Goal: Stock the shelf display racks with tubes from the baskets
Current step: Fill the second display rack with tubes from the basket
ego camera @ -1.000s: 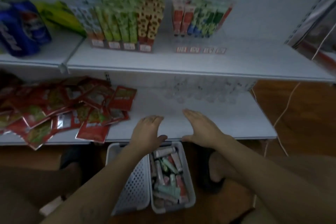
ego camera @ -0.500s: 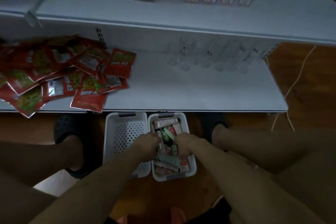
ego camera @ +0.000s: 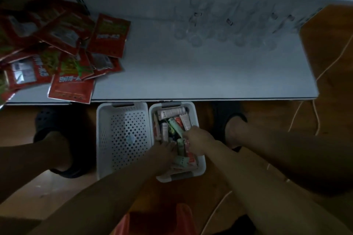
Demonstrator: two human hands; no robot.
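Both forearms angle down into right basket. Left hand palm-down, fingers buried among tubes. Right hand curled just beside. Cannot tell either grip.

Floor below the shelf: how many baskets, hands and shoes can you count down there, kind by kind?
Baskets: 2, the left basket and the right basket, which holds tubes
Hands: 2, the left hand and the right hand, both in the right basket
Shoes: 2, the left shoe and the right shoe
Total: 6
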